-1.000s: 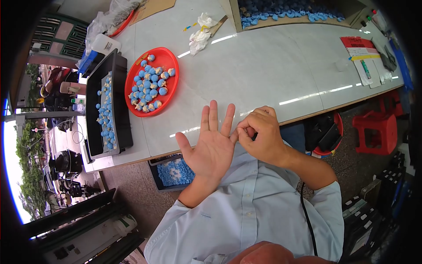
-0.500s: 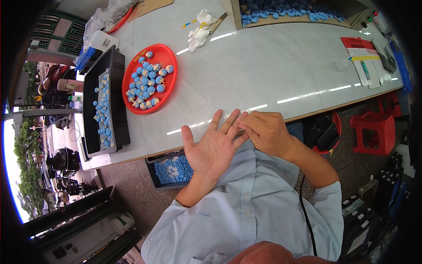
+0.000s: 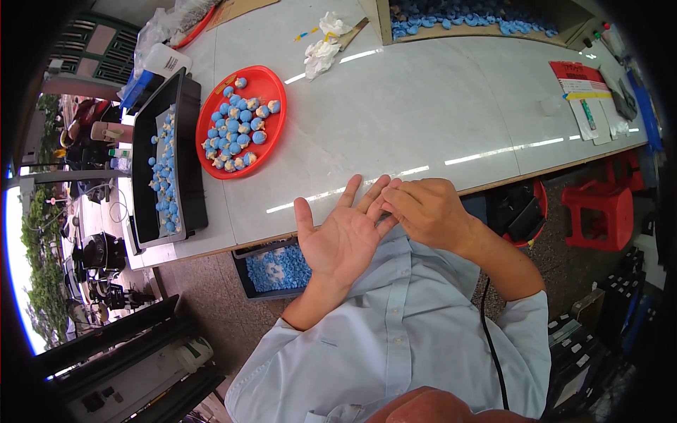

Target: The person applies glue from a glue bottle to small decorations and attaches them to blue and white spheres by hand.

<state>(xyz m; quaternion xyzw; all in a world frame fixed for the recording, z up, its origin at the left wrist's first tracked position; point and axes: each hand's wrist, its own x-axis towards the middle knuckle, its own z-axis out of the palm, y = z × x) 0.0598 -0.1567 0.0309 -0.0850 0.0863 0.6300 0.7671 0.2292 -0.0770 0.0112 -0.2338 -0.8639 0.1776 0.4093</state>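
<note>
My left hand (image 3: 344,236) is held palm up over the table's front edge, its fingers spread and nothing lying on the palm. Beside it, my right hand (image 3: 430,215) has thumb and fingertips pinched on one of the left hand's outer fingers. No object shows between the two hands. Farther left on the table, a round red plate (image 3: 269,86) holds several small blue balls (image 3: 233,127) with cream-coloured bits on them. A black tray (image 3: 190,127) next to the plate contains more such balls.
Crumpled white tissues (image 3: 321,56) lie on the grey table (image 3: 423,106). An open box (image 3: 385,21) of blue pieces stands at the back. Below the edge sits a bin of blue bits (image 3: 278,269). Papers (image 3: 580,83) lie far right, near a red stool (image 3: 599,211).
Both hands keep nearly the same pose. My right fingertips have shifted very slightly against the left finger. The view has moved a little.
</note>
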